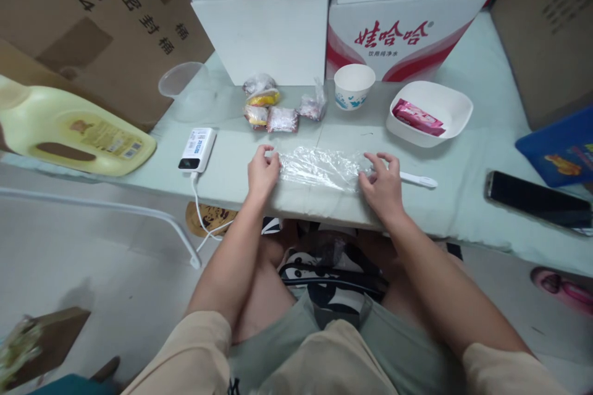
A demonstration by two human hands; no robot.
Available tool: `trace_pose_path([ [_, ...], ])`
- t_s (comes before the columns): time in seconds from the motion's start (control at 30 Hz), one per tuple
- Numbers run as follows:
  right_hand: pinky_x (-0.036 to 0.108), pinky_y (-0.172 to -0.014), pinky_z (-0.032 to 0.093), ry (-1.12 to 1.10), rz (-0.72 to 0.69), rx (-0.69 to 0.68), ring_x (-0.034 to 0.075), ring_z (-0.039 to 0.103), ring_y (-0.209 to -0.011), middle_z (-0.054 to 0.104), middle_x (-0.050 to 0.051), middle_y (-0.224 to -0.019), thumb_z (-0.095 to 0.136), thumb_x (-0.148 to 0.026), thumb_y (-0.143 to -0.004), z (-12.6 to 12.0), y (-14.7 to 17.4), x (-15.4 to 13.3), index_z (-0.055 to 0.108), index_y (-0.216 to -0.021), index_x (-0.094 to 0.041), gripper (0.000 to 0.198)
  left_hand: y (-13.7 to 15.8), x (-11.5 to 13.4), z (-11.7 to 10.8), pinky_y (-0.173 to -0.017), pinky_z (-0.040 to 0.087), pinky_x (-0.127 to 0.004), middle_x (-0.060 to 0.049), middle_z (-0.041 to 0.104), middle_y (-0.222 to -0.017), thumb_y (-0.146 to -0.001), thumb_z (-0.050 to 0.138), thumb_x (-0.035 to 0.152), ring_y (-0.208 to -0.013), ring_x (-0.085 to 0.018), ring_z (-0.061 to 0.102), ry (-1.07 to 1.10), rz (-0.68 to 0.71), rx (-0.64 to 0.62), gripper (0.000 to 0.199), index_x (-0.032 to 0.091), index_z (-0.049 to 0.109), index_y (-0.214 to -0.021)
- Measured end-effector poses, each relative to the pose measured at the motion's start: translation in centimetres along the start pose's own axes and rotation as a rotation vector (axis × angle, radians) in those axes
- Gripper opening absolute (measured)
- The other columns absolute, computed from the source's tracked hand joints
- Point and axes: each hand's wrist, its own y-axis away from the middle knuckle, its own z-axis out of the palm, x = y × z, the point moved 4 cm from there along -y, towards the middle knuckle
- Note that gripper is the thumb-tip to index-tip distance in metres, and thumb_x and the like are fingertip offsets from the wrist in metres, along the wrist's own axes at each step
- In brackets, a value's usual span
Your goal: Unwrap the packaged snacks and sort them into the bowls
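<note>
A crinkled sheet of clear plastic film (320, 168) lies stretched sideways along the front of the table. At its left end my left hand (264, 174) has its fingers curled and closed on the edge. My right hand (383, 188) pinches the opposite end between thumb and bent fingers. Beside the right hand a white plastic spoon (418, 180) lies partly hidden. Just beyond the film sit several small film-wrapped bundles, among them one with red contents (282, 119) and a yellow one (263, 97).
A white paper cup (354, 89) and a white bowl (430, 129) with pink packets (418, 117) stand at the back. On the left are a power bank (197, 149), a clear container (185, 89) and a yellow jug (78, 126). A phone (537, 200) lies right. Cartons (403, 37) line the back.
</note>
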Motion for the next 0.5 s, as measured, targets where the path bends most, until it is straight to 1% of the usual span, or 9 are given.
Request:
trace_pose_path([
  [0.07,0.045,-0.085,0.054,0.075,-0.035,-0.019,0.014,0.053,-0.072,0.043,0.014,-0.138,0.055,-0.024,-0.081,0.1,0.1,-0.2,0.062,-0.130,-0.026,0.049,0.0,0.1,0.0,-0.075,0.044,-0.032,-0.002,0.066,-0.072,-0.089,0.054,0.030,-0.075,-0.022,0.064,-0.116,0.030,0.039,0.023,0.024,0.061,-0.110],
  [0.13,0.048,-0.088,0.052,0.176,-0.073,-0.065,0.021,0.056,-0.089,0.040,0.015,-0.142,0.056,-0.022,-0.082,0.3,0.1,-0.7,0.061,-0.133,-0.026,0.052,-0.1,0.1,0.2,-0.077,0.043,-0.035,-0.005,0.066,-0.076,-0.088,0.055,0.028,-0.079,-0.026,0.064,-0.203,0.047,0.062,0.022,0.024,0.062,-0.109],
  [0.23,0.056,-0.097,0.045,0.328,-0.130,-0.115,0.032,0.052,-0.114,0.038,0.015,-0.146,0.053,-0.016,-0.085,0.3,0.3,-1.6,0.060,-0.137,-0.030,0.055,-0.4,-0.1,0.6,-0.080,0.044,-0.038,-0.011,0.067,-0.089,-0.085,0.058,0.024,-0.086,-0.030,0.063,-0.232,0.112,0.111,0.024,0.023,0.063,-0.108],
  [0.3,0.059,-0.102,0.039,0.401,-0.161,-0.125,0.036,0.045,-0.126,0.037,0.013,-0.149,0.052,-0.014,-0.087,0.3,0.5,-2.0,0.061,-0.137,-0.033,0.054,-0.6,-0.1,0.8,-0.085,0.045,-0.039,-0.013,0.068,-0.096,-0.083,0.059,0.019,-0.093,-0.031,0.062,-0.207,0.192,0.132,0.028,0.023,0.064,-0.109],
  [0.33,0.060,-0.103,0.037,0.424,-0.177,-0.132,0.037,0.042,-0.130,0.038,0.013,-0.150,0.052,-0.015,-0.088,0.3,0.6,-2.1,0.063,-0.134,-0.033,0.051,-0.8,-0.1,0.9,-0.087,0.045,-0.040,-0.013,0.068,-0.097,-0.082,0.058,0.016,-0.095,-0.031,0.061,-0.193,0.225,0.124,0.030,0.023,0.065,-0.110],
  [0.4,0.060,-0.105,0.034,0.441,-0.218,-0.149,0.038,0.038,-0.134,0.044,0.011,-0.149,0.052,-0.019,-0.090,0.3,1.0,-2.3,0.070,-0.122,-0.031,0.039,-1.0,0.0,1.1,-0.090,0.044,-0.041,-0.012,0.069,-0.095,-0.080,0.057,0.012,-0.096,-0.030,0.061,-0.173,0.247,0.076,0.032,0.023,0.065,-0.110],
  [0.47,0.061,-0.106,0.031,0.428,-0.250,-0.144,0.038,0.037,-0.136,0.053,0.010,-0.143,0.051,-0.023,-0.092,-0.1,1.6,-2.7,0.075,-0.103,-0.027,0.027,-1.2,0.1,1.2,-0.088,0.045,-0.040,-0.009,0.070,-0.091,-0.079,0.056,0.010,-0.091,-0.028,0.062,-0.122,0.219,0.018,0.034,0.023,0.064,-0.110],
  [0.5,0.061,-0.106,0.029,0.418,-0.256,-0.131,0.038,0.037,-0.137,0.057,0.009,-0.139,0.051,-0.024,-0.092,-0.4,1.9,-3.0,0.076,-0.093,-0.026,0.025,-1.3,0.2,1.2,-0.086,0.046,-0.038,-0.008,0.069,-0.089,-0.078,0.056,0.010,-0.087,-0.026,0.062,-0.072,0.199,-0.012,0.035,0.023,0.064,-0.110],
])
